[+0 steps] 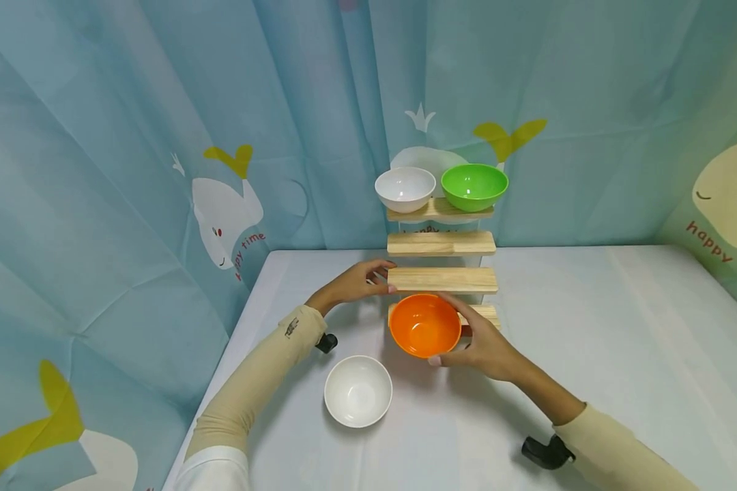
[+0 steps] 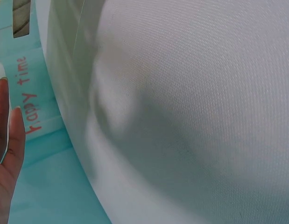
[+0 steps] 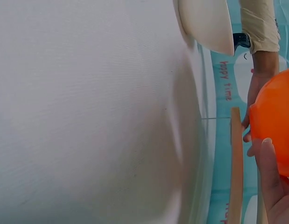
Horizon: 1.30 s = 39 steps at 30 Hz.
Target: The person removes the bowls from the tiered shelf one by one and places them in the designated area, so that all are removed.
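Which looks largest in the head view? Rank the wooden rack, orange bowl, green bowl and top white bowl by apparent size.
1. wooden rack
2. orange bowl
3. green bowl
4. top white bowl, slightly smaller
The orange bowl is nearer the camera, so real sizes are unsure.

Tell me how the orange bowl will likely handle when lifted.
The orange bowl shows an even, round rim in the grip of the right hand, so it is probably stiff. Its shiny surface suggests it could slip a little. Nothing shows inside, so it should have no contents to spill.
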Motion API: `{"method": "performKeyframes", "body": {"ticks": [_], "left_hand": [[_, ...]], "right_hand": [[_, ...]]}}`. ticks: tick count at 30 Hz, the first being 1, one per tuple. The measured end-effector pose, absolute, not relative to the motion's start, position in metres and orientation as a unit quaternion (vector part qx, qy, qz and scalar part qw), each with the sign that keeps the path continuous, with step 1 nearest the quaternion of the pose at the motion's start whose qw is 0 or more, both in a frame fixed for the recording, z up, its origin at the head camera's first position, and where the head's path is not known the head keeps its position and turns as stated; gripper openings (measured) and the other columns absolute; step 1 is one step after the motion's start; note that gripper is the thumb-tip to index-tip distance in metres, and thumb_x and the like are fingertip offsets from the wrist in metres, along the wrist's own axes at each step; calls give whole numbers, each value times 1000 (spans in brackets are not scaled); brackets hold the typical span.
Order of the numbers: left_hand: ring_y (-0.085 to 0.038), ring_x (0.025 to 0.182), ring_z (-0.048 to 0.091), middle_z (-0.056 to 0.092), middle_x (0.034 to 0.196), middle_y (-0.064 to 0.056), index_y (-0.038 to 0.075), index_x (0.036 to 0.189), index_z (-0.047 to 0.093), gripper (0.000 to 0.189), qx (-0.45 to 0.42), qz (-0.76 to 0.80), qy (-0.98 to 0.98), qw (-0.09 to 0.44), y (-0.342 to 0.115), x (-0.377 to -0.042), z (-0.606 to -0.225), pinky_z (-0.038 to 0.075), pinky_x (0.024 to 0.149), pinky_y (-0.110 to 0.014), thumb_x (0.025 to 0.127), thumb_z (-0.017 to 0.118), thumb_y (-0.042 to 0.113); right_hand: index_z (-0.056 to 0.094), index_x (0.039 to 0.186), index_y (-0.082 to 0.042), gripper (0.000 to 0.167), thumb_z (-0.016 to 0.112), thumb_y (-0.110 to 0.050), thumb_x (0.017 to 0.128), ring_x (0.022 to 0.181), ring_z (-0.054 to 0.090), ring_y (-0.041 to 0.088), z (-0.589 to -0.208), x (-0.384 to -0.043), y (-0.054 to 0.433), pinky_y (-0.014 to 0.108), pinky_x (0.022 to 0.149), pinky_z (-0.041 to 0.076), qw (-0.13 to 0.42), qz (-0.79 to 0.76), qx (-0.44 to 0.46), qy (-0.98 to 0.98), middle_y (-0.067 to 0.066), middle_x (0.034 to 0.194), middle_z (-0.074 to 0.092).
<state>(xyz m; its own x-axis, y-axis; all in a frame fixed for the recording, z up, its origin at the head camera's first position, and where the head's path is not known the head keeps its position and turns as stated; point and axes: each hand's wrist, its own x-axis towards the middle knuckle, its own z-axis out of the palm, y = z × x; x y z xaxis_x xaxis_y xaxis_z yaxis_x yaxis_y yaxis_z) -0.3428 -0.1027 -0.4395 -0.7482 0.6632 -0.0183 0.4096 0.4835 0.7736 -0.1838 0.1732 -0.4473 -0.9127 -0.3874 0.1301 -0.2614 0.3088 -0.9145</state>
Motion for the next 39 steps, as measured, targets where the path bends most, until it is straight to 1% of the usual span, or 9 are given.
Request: {"method": "performKeyframes", "body": {"ticks": [6, 9, 14, 19, 22, 28, 34, 39], "left_hand": [[-23, 108, 64, 57, 136, -12, 14, 146, 52, 58, 316, 394, 848, 162, -104, -342, -440, 54, 95, -35, 94, 71, 31], [-23, 108, 64, 58, 134, -11, 14, 146, 52, 58, 315, 392, 850, 160, -103, -342, -439, 54, 95, -36, 94, 71, 32], [-22, 108, 65, 58, 135, -10, 15, 146, 52, 58, 316, 391, 849, 161, -103, -343, -440, 55, 95, -36, 94, 71, 33], [-23, 108, 64, 58, 134, -10, 14, 146, 51, 59, 314, 394, 847, 168, -103, -344, -439, 55, 94, -35, 94, 71, 33], [-23, 109, 63, 58, 134, -10, 14, 147, 51, 60, 313, 392, 848, 171, -104, -344, -438, 54, 94, -35, 94, 71, 34], [-23, 110, 63, 59, 133, -10, 16, 147, 51, 60, 310, 388, 851, 171, -104, -342, -437, 54, 95, -35, 94, 71, 36], [-23, 112, 63, 58, 133, -10, 16, 147, 51, 61, 306, 389, 851, 175, -104, -342, -437, 54, 94, -35, 94, 71, 36], [-23, 111, 63, 59, 132, -9, 16, 148, 50, 61, 305, 383, 855, 172, -104, -342, -437, 55, 94, -36, 94, 71, 37]], "right_hand": [[29, 158, -21, 106, 92, -21, 73, 112, 66, 40, -446, -180, 175, 35, 75, 62, 62, -562, -206, 798, 15, 154, 39], [28, 159, -22, 106, 91, -21, 74, 113, 65, 41, -447, -178, 177, 34, 72, 62, 65, -560, -202, 801, 16, 154, 39], [28, 159, -21, 105, 91, -22, 74, 113, 64, 41, -447, -174, 182, 36, 67, 61, 69, -552, -195, 808, 16, 154, 39], [27, 159, -17, 106, 90, -23, 74, 118, 61, 45, -448, -168, 186, 37, 66, 60, 78, -545, -191, 813, 18, 156, 36], [28, 159, -17, 105, 90, -24, 75, 120, 60, 46, -450, -165, 189, 37, 66, 59, 78, -537, -192, 818, 18, 156, 36], [30, 158, -20, 103, 90, -21, 74, 113, 62, 40, -453, -161, 194, 36, 65, 58, 81, -541, -198, 814, 17, 151, 42], [31, 157, -21, 102, 90, -19, 74, 110, 63, 37, -457, -157, 197, 35, 64, 59, 94, -545, -207, 807, 20, 145, 46], [30, 157, -22, 102, 89, -18, 75, 110, 63, 36, -462, -154, 196, 36, 66, 60, 103, -551, -216, 800, 21, 148, 42]]}}
